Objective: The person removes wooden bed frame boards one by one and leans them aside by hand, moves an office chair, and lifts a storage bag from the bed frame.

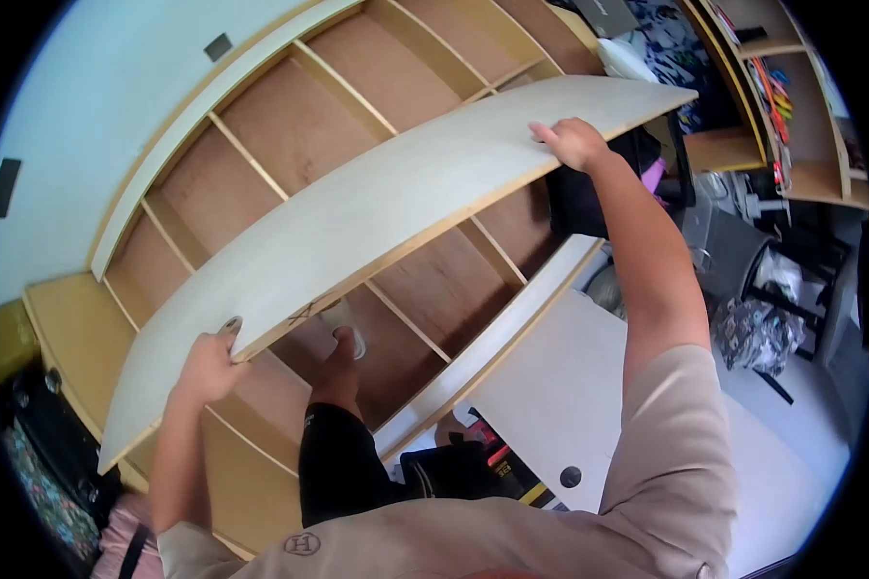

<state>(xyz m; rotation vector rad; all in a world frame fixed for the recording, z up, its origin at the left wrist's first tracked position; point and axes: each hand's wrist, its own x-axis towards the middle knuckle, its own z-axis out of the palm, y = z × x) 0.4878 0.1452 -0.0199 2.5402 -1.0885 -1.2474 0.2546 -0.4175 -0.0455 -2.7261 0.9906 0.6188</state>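
A long, pale grey-white board (377, 193) with bare wood edges is held tilted across a large wooden frame (497, 340), which is split by dividers into several compartments. My left hand (208, 369) grips the board's near edge at the left, beside a small round hole; its fingers are partly hidden beneath. Toward the board's right end, my right hand (572, 145) is closed over the same edge, with the thumb on top and the other fingers underneath. My bare foot (344, 345) stands in a compartment below the board, next to a whitish object partly covered by it.
Another pale board (550, 405) with a round hole lies at the right. Red and black-yellow items (507, 468) are near my legs. A dark suitcase (53, 434) stands at the left. Shelves (806, 106) and a black chair-like frame (811, 280) are at the right.
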